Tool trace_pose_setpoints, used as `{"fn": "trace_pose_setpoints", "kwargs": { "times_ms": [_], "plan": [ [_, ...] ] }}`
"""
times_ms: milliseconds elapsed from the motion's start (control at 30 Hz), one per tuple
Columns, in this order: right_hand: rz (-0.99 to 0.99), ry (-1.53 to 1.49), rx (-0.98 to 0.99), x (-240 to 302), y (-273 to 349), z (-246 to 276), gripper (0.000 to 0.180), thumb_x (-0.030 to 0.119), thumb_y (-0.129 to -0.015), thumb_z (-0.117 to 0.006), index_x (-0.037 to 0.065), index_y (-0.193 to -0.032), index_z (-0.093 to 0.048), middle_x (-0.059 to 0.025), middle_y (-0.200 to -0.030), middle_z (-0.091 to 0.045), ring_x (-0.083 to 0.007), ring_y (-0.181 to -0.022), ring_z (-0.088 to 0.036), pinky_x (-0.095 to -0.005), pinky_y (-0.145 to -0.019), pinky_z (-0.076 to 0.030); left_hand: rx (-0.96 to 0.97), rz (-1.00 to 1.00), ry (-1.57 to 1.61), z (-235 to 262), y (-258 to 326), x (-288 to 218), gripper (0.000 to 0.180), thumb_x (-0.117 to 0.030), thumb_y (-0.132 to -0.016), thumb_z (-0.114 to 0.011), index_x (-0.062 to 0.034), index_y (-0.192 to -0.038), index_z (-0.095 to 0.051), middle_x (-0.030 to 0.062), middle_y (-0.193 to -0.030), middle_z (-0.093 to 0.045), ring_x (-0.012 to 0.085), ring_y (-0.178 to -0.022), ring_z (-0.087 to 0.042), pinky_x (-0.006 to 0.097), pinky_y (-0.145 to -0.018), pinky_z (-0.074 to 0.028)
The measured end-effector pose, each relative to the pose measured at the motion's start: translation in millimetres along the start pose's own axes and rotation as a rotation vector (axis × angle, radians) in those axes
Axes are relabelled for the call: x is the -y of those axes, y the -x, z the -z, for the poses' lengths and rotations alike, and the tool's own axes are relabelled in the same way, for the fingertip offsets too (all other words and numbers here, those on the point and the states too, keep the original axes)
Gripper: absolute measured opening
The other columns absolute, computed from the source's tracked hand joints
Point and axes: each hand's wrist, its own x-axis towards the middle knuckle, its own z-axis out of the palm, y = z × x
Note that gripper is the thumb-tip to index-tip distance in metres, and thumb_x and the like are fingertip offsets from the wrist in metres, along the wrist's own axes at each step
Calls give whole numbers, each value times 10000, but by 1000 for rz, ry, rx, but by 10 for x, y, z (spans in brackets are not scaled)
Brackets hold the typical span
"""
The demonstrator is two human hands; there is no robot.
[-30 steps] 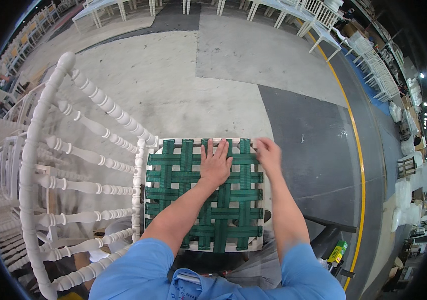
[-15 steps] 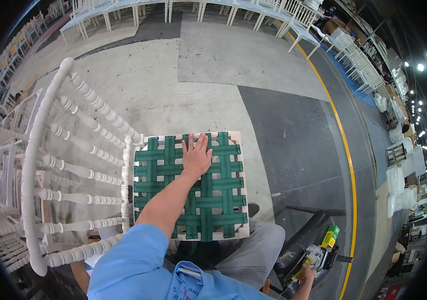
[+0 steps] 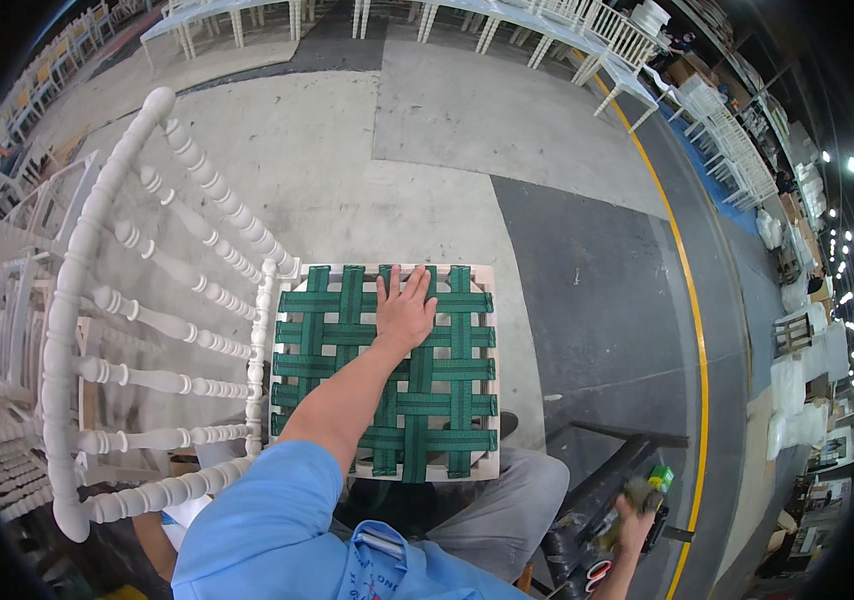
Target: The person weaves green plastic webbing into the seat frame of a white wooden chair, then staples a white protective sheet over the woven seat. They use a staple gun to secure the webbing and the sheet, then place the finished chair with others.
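1. One left hand [image 3: 405, 314] lies flat, fingers slightly spread, gripping nothing.
2. Green webbing [image 3: 427, 404] lies directly beneath them, across the white seat frame [image 3: 488, 467].
3. Right hand [image 3: 633, 524] curls near a green box [image 3: 660, 476]; blur hides its hold.

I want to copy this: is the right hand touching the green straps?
Apart: the head view shows grey trousers between the right hand and the green straps.

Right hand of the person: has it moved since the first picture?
Yes. The right hand has gone from the woven seat's far right corner rightward and down the picture, nearer the yellow floor line.
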Motion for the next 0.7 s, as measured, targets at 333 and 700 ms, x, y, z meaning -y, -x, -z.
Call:
{"fn": "trace_pose_setpoints", "kwargs": {
  "times_ms": [333,700],
  "plan": [
    [-53,-127,709,2379,-983,-3472,337,253,-949,-777,22,-1163,-655,-48,-990,-688,-142,-697,-647,-311,-631,-533,35,24,111,26,-42,1,604,-424,-1074,-418,-192,-1627,-348,-46,-1714,-247,323,-1599,-139,563,-1299,-87],
    [-61,21,801,2612,-1019,-4873,291,314,-984,-727,60,-1095,-636,-57,-874,-665,-164,-573,-615,-320,-482,-493,25,22,91,-24,-21,141,574,-374,-1091,-378,-195,-1635,-337,-37,-1715,-254,334,-1600,-147,566,-1293,-87]
  ]
}}
